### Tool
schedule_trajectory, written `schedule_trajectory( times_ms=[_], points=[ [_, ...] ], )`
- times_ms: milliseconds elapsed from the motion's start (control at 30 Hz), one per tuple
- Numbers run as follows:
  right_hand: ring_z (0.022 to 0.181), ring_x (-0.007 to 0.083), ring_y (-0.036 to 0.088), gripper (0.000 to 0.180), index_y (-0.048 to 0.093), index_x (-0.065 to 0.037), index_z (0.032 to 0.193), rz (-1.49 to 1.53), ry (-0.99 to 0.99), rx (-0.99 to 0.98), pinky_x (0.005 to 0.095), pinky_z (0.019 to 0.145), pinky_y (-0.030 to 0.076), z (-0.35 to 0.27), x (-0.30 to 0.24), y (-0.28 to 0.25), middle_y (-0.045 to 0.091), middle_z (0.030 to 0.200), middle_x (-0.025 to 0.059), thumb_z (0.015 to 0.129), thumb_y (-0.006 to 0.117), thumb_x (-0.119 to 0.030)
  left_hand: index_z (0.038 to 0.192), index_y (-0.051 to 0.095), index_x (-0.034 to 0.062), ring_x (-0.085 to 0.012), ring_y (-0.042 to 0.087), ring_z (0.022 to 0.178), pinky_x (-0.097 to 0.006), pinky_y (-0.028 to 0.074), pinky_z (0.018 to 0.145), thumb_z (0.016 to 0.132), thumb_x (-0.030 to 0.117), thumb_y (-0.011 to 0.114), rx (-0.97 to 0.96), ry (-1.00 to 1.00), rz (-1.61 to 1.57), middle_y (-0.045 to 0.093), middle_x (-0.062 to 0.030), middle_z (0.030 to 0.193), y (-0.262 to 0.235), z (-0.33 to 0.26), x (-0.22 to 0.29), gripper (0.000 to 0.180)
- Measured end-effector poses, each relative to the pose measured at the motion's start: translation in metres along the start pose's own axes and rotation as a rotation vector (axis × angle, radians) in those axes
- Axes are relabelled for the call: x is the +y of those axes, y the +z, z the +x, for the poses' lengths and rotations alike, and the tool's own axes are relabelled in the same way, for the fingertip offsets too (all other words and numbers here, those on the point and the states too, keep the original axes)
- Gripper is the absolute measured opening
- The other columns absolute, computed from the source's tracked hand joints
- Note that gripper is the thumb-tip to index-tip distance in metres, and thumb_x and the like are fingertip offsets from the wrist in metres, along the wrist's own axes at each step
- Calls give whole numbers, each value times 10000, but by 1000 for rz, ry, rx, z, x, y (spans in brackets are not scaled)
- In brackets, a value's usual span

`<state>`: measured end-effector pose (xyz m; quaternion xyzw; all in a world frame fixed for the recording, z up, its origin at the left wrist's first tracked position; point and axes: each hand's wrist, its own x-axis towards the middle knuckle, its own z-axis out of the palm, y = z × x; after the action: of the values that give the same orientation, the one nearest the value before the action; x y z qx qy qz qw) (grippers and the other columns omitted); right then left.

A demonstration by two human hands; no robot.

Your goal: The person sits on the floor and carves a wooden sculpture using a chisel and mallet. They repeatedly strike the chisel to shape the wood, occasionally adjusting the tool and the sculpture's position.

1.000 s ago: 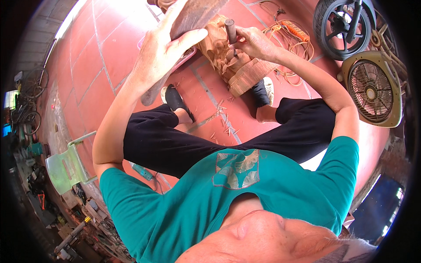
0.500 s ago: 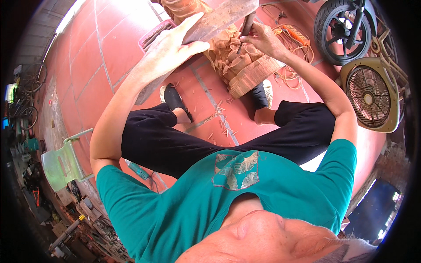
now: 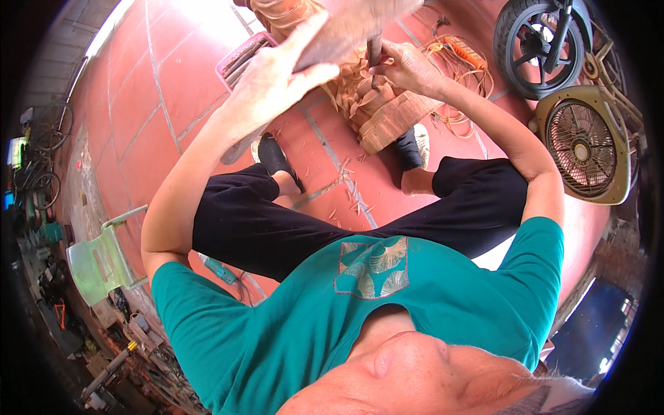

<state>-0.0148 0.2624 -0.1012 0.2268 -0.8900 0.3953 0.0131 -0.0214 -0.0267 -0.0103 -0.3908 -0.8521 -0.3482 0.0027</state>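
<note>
My left hand [image 3: 266,76] is closed round a flat wooden bat [image 3: 346,36], its thumb and forefinger lying out along the wood. The bat is smeared by motion, and its upper end reaches over the chisel. In my right hand [image 3: 409,69] is a chisel [image 3: 374,52] with a dark handle, pinched near its lower part and held nearly upright. Its tip goes down to a carved block of wood [image 3: 387,121] with deep folds; the exact contact is hard to see. I cannot tell whether bat and chisel handle touch.
Wood shavings [image 3: 354,197] lie on the red tiles between my feet. A pink tray of tools [image 3: 238,59] is beyond my left hand. To the right are an orange power strip [image 3: 465,52] with cords, a motorbike wheel [image 3: 539,48] and a box fan [image 3: 584,146]. A green chair [image 3: 100,266] stands left.
My left hand and the bat have shifted a little to the right, toward the chisel. My right hand has moved slightly left, and the chisel now stands more upright.
</note>
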Motion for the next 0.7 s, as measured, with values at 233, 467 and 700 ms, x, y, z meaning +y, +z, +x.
schedule_trajectory(
  times_ms=[233,467,700],
  points=[
    [817,345,700,227,573,-41,946,-29,-13,53,425,721,534,-1,4,3,683,818,174,844,750,-138,1507,411,110,-369,702,809,-434,528,750,913,434,704,100,79,-38,696,-249,873,-4,7,6,738],
    [824,321,703,221,576,-28,946,-42,14,22,405,749,540,2,-2,1,698,840,149,854,744,-139,1514,407,114,-353,667,968,-430,505,855,924,427,692,2,6,92,661,-238,1058,1,6,4,726],
    [856,161,699,320,629,62,1087,249,232,130,319,768,570,1,50,-5,715,940,127,904,749,-172,1487,429,103,-361,678,905,-435,521,830,913,466,691,-62,-133,-18,692,-249,1010,-5,5,-1,728]
  ],
)
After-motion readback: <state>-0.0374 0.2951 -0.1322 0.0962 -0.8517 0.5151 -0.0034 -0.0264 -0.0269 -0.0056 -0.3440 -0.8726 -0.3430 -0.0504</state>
